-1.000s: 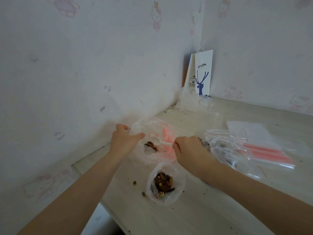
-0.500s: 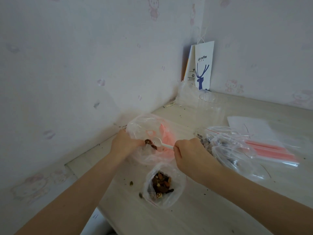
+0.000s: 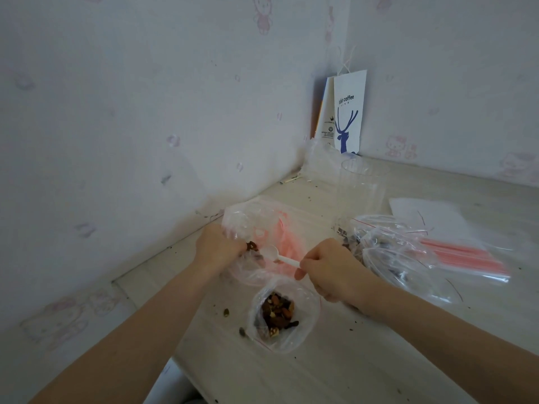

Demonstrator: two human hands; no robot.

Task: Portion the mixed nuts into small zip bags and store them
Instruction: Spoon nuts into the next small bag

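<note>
White plastic spoon (image 3: 275, 256) in right hand (image 3: 326, 269) pinch, bowl up-left twd zip bag (image 3: 256, 228) gripped by left hand (image 3: 217, 247).

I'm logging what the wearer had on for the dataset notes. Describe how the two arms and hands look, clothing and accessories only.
Both forearms are bare from the bottom edge of the frame up to the wrists: no sleeve shows. The left hand and the right hand wear no gloves. No watch, bracelet or ring is visible on the parts facing the camera, and no marks or bandages show. Fingernails cannot be made out.
</note>
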